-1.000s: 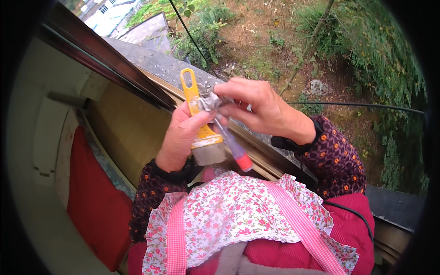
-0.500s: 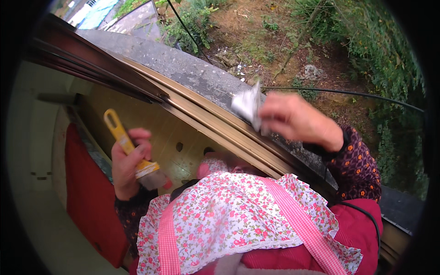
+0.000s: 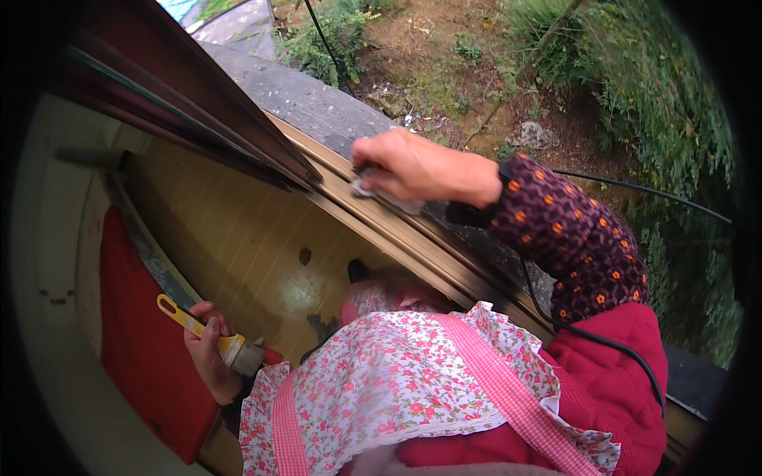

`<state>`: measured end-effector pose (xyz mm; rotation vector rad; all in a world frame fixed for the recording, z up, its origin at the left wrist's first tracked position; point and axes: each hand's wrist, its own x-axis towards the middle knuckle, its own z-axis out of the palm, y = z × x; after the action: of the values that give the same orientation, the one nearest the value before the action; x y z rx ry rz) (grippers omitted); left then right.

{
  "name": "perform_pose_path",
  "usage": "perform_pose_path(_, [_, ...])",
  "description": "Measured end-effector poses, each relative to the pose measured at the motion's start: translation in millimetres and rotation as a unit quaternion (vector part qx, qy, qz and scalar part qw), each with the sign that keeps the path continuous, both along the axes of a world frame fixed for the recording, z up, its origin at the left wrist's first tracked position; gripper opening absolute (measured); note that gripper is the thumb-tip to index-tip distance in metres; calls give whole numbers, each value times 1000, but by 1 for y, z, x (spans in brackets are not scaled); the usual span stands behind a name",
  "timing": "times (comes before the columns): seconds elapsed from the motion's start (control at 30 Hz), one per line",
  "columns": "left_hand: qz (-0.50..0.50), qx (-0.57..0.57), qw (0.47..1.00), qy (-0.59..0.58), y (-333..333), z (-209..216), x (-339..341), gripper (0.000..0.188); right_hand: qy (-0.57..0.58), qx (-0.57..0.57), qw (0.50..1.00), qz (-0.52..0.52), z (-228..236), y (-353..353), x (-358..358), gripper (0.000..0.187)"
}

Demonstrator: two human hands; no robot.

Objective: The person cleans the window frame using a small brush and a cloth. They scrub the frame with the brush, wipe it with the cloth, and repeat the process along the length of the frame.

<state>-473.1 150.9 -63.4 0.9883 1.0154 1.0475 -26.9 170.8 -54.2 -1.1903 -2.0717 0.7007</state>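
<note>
My left hand (image 3: 208, 357) is closed round a paintbrush with a yellow handle (image 3: 184, 318), low at the left beside my apron. The brush's pale bristles (image 3: 249, 358) point right, and a small red piece (image 3: 272, 356) shows by their end. My right hand (image 3: 413, 168) reaches across to the window track (image 3: 401, 236), fingers bunched on a crumpled white wad (image 3: 409, 205) of cloth or paper. The wad lies against the tan metal rails, just right of the dark red-brown sliding frame (image 3: 270, 143). My fingers cover part of it.
Outside the track runs a grey ledge (image 3: 305, 103), with a dirt slope (image 3: 444, 71) and shrubs beyond. Black cables (image 3: 635, 181) hang outside. Indoors there is a wood-look floor (image 3: 230, 214) and a red cloth or panel (image 3: 151, 357) at the left.
My right hand has moved left and brought the white wad down onto the rails. My left hand has lowered the paintbrush, which lies flatter. The whole view has shifted slightly.
</note>
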Motion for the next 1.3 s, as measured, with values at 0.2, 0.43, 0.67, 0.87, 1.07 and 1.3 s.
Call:
perform_pose_path(0.2, [54, 1, 999, -5, -9, 2, -4, 23, -116, -23, 987, -110, 0, 67, -2, 16])
perform_pose_path(0.43, [56, -5, 998, -17, -3, 10, -6, 21, 15, -1, 999, -41, 64, -60, 36, 20])
perform_pose_path(0.67, [20, -11, 1000, -9, -1, 10, -4, 19, 4, -54, 998, 25, 41, -110, -9, 17])
perform_pose_path(0.87, [41, -21, 999, -7, -4, 2, -13, 20, -44, 29, 998, -40, 12, -56, -36, 12])
perform_pose_path(1.07, [52, -24, 998, 18, -3, -8, -21, 20, -7, 36, 996, -81, 32, -4, -27, 14])
perform_pose_path(1.3, [-6, -32, 999, -20, 34, -26, -21, 23, -46, -81, 989, -115, 64, -120, -53, 19])
